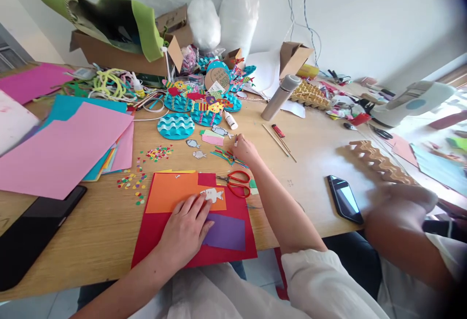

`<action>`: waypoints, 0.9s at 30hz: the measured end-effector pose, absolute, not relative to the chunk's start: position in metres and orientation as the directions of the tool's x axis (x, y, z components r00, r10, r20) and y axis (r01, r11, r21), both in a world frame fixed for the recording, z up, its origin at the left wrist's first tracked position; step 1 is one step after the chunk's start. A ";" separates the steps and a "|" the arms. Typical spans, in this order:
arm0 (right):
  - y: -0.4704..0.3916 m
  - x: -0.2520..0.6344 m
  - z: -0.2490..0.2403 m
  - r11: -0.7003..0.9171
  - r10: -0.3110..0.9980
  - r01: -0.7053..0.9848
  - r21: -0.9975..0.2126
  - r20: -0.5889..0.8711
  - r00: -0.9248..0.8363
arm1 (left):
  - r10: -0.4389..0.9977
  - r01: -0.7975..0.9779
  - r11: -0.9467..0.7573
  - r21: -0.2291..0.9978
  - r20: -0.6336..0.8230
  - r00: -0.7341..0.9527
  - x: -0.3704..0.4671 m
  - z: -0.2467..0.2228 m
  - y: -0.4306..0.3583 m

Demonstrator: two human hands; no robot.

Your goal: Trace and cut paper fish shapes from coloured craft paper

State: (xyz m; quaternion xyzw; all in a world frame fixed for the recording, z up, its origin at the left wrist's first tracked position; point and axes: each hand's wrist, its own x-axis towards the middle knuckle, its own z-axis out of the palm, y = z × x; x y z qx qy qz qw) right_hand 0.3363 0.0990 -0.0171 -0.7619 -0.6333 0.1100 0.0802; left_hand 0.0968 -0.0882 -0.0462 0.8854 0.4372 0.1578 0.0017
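Observation:
My left hand [188,229] lies with its fingers spread over the orange paper [166,192], its fingertips at a white fish cutout [212,195]. Under its thumb side is a purple paper [228,232], and a large red sheet [146,243] lies beneath them all. Farther forward, my right hand [245,150] is closed beside some thin colored strips [226,156]; what its fingers hold is too small to make out. Red-handled scissors [239,184] rest at the red sheet's upper right. Two more fish cutouts, one gray [192,143] and one white [199,154], lie left of my right hand.
Pink sheets [69,149] and a black device [36,236] are at the left. Confetti [159,152] lies nearby. Blue wavy decorations [175,126], a glue bottle [231,120] and a thermos [280,97] stand farther back. At right are a phone [345,199] and another person's arm [397,221].

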 end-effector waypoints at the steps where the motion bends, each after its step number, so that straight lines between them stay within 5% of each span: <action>1: 0.101 0.336 -0.020 -0.180 0.983 0.948 -0.263 -0.073 0.167 | 0.776 0.773 -0.617 0.143 0.275 0.568 0.097 -0.046 -0.088; 19: 0.084 0.346 -0.019 -0.142 0.990 0.929 -0.343 -0.028 0.142 | 0.784 0.776 -0.611 0.157 0.253 0.567 0.098 -0.044 -0.088; 27: 0.083 0.345 -0.005 -0.151 0.982 0.835 -0.529 0.018 0.189 | 0.787 0.780 -0.607 0.155 0.260 0.560 0.098 -0.042 -0.089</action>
